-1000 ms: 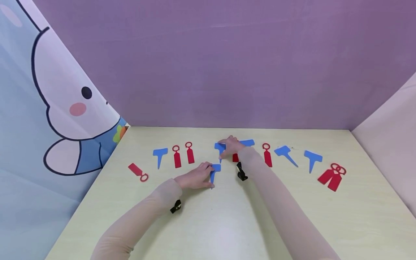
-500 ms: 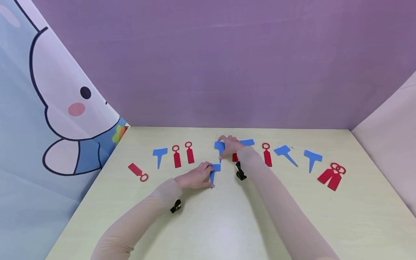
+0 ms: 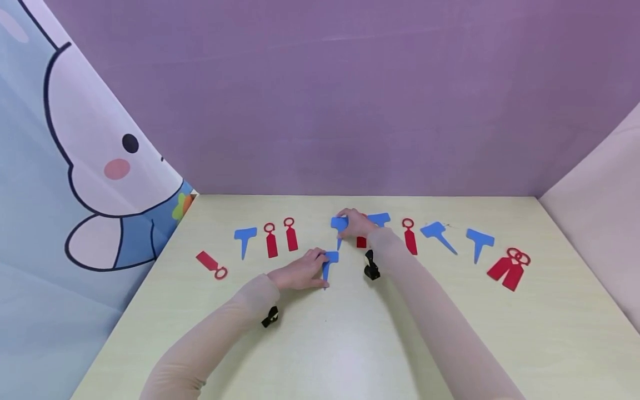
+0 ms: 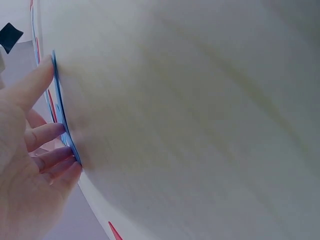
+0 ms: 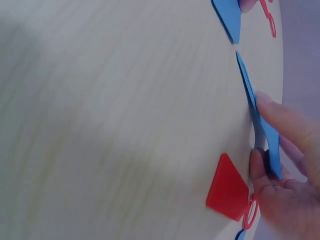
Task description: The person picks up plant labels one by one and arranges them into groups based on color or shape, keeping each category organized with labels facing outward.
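Observation:
A T-shaped blue plant label (image 3: 331, 256) lies near the middle of the table, its stem toward me. My left hand (image 3: 301, 271) holds it from the left, thumb at the stem's tip and fingers by the head. In the left wrist view this label (image 4: 63, 107) shows edge-on. Just beyond, my right hand (image 3: 356, 224) pinches another blue plant label (image 3: 338, 223), which looks tilted up off the table in the right wrist view. Close to that hand lie a red ring-topped tag (image 3: 361, 242), partly hidden, and a blue plant label (image 3: 380, 218).
Left of the hands lie a blue label (image 3: 245, 238) and red tags (image 3: 291, 239). On the right are a red tag (image 3: 410, 240), blue labels (image 3: 480, 240) and two overlapping red tags (image 3: 512, 276). A purple wall (image 3: 350, 111) rises behind the table.
My right hand and its blue label have shifted very slightly to the right, and more of the blue label behind that hand shows. The left hand stays in place.

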### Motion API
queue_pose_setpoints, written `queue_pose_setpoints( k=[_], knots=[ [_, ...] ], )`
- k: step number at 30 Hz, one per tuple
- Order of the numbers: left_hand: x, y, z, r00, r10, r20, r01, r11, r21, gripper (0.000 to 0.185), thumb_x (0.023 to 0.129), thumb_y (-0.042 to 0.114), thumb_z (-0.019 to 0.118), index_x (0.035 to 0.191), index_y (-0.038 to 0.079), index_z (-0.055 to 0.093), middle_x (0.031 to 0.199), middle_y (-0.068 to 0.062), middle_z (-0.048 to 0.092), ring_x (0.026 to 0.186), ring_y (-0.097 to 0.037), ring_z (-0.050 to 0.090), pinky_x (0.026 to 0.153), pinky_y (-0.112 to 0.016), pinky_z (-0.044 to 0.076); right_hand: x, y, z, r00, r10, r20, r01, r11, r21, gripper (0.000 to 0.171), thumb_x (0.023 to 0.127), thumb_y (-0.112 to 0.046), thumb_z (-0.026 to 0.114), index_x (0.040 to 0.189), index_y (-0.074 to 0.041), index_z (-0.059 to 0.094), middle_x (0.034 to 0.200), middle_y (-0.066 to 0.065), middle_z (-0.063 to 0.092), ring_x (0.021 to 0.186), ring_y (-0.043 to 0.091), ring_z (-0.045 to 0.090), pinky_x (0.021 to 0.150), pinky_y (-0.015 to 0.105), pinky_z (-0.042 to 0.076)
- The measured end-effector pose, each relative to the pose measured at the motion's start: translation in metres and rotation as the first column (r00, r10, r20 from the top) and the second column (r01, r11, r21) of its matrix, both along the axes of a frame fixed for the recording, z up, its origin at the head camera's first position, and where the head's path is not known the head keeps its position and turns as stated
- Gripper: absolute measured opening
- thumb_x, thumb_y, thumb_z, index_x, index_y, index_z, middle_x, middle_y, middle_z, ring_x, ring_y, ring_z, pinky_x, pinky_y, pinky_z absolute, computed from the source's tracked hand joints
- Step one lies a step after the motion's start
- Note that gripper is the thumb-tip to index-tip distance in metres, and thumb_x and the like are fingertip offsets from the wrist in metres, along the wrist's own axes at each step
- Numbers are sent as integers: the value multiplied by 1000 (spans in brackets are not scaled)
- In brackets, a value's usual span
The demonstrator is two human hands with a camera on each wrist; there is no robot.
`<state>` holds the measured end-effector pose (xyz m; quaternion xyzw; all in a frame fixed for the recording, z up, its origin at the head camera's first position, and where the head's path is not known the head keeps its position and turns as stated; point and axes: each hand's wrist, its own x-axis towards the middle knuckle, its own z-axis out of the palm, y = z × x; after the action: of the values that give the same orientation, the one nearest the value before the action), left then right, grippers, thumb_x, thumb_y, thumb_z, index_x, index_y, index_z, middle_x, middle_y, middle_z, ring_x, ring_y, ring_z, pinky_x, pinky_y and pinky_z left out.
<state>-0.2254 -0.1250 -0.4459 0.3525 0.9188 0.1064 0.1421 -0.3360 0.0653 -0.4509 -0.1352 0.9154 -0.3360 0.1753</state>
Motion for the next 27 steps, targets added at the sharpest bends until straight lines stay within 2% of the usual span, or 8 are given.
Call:
queue_pose_setpoints(
  k=[4,8,13,16,20,24,27],
  knots=[
    [0,0,0,1000,4,6,-4,1000,1,65,83,39,59,128,-3,37,128,-15,34,114,-22,36,96,-31,36,1,-2,0,997,-72,11,73,994,-86,51,77,-13,68,124,-5,49,130,15,42,117,29,41,96,41,36],
    [0,0,0,1000,-5,-1,5,1000,6,65,83,38,59,128,-3,37,128,-16,34,115,-23,36,96,-32,36,1,-1,0,990,-142,9,141,973,-181,41,80,-7,64,120,0,52,128,16,44,116,29,42,95,39,37],
    [-2,-1,-3,1000,-11,-17,11,1000,-7,66,83,40,58,128,-3,38,127,-15,35,114,-22,36,96,-31,36,3,5,0,981,-196,10,191,946,-261,33,84,-4,58,116,2,55,125,17,47,99,27,56,86,34,45],
    [-3,-1,-5,1000,-11,-22,10,1000,-14,66,82,41,58,128,-2,38,126,-14,35,112,-21,37,95,-30,37,7,10,2,973,-221,64,230,919,-320,30,86,-4,55,116,2,55,121,19,50,87,25,61,79,30,49],
    [-3,-1,-5,1000,-6,-18,6,1000,-10,65,82,41,58,128,-2,38,127,-14,35,112,-21,37,94,-30,38,17,14,9,962,-234,141,272,874,-402,29,87,-2,53,115,5,54,115,22,53,87,27,62,76,30,50],
    [-2,-1,-5,1000,-4,-22,4,1000,-9,65,83,41,58,127,-2,39,127,-15,34,112,-21,37,94,-30,38,27,18,14,956,-229,183,288,852,-437,29,87,-2,52,115,6,54,113,23,54,86,28,63,75,32,50],
    [-2,-1,-5,1000,-9,-29,9,1000,-9,65,83,41,57,127,-3,39,127,-15,35,112,-21,37,94,-30,38,33,20,14,950,-236,203,304,847,-436,29,87,-4,54,114,6,55,112,22,54,83,26,64,74,31,50]
  ],
)
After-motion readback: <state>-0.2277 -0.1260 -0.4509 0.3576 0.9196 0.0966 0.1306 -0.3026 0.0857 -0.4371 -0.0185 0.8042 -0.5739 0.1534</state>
